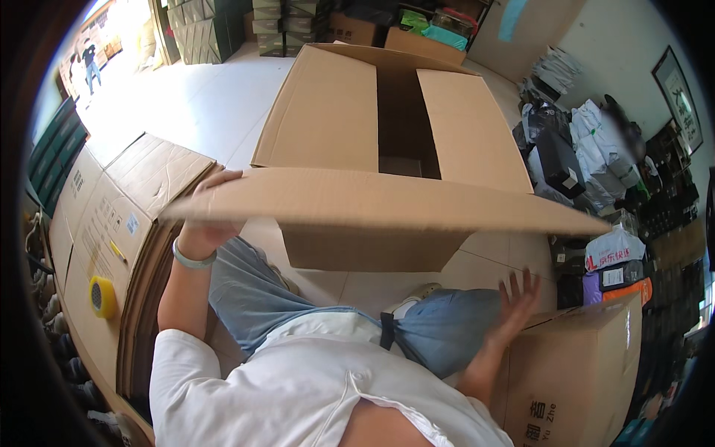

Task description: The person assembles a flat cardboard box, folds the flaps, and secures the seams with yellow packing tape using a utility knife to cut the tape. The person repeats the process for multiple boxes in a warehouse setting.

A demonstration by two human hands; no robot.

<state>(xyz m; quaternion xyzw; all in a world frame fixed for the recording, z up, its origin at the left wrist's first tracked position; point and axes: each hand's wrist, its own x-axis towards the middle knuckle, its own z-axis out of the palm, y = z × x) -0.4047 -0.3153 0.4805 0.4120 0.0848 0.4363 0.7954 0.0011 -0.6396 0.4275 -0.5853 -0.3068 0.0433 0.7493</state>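
Observation:
A large brown carton [365, 249] stands on the floor in front of me. Its side flaps lie folded inward, with a dark gap between them showing part of the inside. The near flap [395, 200] sticks out toward me, slightly blurred. My left hand [208, 232] grips the left end of this flap, fingers over its upper face and the palm below. My right hand [518, 302] is raised in the air beyond the flap's right end, holding nothing, its fingers spread and a little blurred.
On the left, a stack of flattened cartons [97, 216] carries a yellow tape roll [103, 296] and a yellow pen [118, 250]. Another carton [566, 372] stands by my right arm. Bagged parcels [588, 149] pile up on the right. Dark green boxes [205, 33] stand at the back.

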